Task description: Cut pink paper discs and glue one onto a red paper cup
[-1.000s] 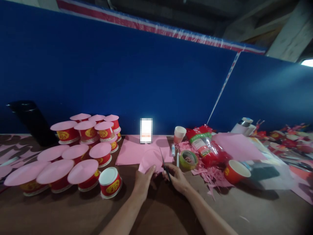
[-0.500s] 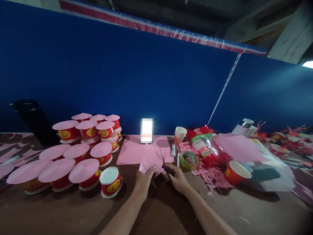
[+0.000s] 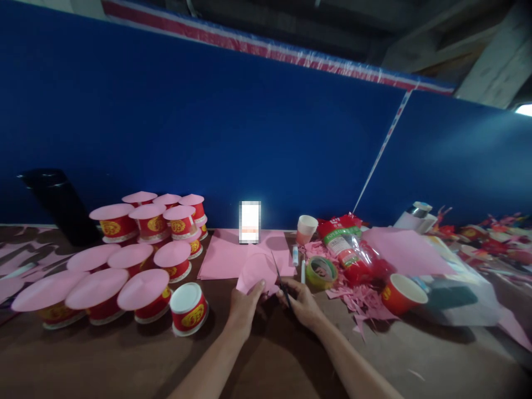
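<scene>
My left hand (image 3: 246, 302) is closed on a piece of pink paper (image 3: 258, 270) with a rounded upper edge, thumb on top. Dark scissors (image 3: 284, 288) are in my right hand (image 3: 302, 301), its fingers wrapped round the handles. One blade points up and to the left, beside the right edge of the paper; whether the blades touch it I cannot tell. Behind the held paper lies a stack of pink sheets (image 3: 220, 257). Left of my left hand, an upside-down red cup (image 3: 189, 317) with a gold print stands on the brown table.
Several red cups with pink cone tops (image 3: 143, 289) stand at the left, near a black bottle (image 3: 62, 208). To the right are green tape (image 3: 323, 270), pink paper scraps (image 3: 368, 299), a bag of paper cups (image 3: 343, 238) and an upright red cup (image 3: 403, 293). A blue wall (image 3: 249, 122) rises behind.
</scene>
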A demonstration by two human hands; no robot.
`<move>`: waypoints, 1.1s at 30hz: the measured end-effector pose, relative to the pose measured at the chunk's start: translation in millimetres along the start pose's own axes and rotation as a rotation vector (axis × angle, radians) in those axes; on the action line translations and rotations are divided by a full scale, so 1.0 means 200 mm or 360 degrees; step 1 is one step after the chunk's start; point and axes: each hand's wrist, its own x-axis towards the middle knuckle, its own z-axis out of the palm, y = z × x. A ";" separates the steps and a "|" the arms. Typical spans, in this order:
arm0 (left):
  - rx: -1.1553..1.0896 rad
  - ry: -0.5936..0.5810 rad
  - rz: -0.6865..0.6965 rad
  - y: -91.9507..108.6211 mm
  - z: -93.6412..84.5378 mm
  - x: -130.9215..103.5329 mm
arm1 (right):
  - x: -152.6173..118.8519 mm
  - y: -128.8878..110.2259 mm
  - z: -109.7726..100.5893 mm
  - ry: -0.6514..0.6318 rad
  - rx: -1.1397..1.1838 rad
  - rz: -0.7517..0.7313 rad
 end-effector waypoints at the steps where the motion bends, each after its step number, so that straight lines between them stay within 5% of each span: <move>1: 0.0010 -0.0002 0.0002 0.00 0.00 0.00 | 0.00 0.00 0.00 -0.0002 0.0004 0.0001; 33: 0.0035 -0.0072 0.0128 -0.01 -0.01 0.01 | 0.00 -0.02 0.00 0.0028 0.0020 0.0027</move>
